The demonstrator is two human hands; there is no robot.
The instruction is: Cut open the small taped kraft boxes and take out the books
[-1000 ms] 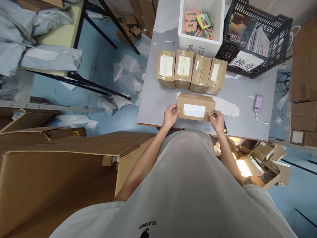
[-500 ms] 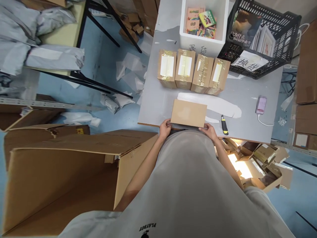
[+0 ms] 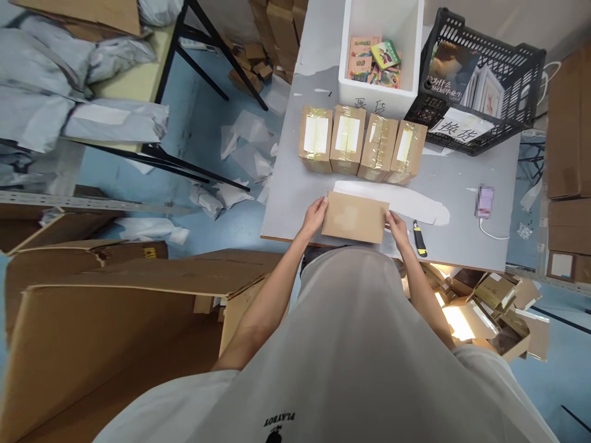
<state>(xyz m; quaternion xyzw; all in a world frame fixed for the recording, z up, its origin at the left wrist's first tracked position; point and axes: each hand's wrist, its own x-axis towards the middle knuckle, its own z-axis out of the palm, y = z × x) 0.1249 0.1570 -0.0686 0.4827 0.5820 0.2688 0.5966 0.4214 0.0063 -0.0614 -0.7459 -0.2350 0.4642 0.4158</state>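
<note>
Left hand (image 3: 316, 215) and right hand (image 3: 398, 229) have a cardboard box (image 3: 354, 218) pinched by its ends, near the worktop's (image 3: 466, 247) front edge. Four taped cartons (image 3: 316, 136) look done; can't tell if this one's sealed yet.

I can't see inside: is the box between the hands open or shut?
It looks shut: the box shows a flat, unbroken face, no flap raised; underside hidden.
</note>
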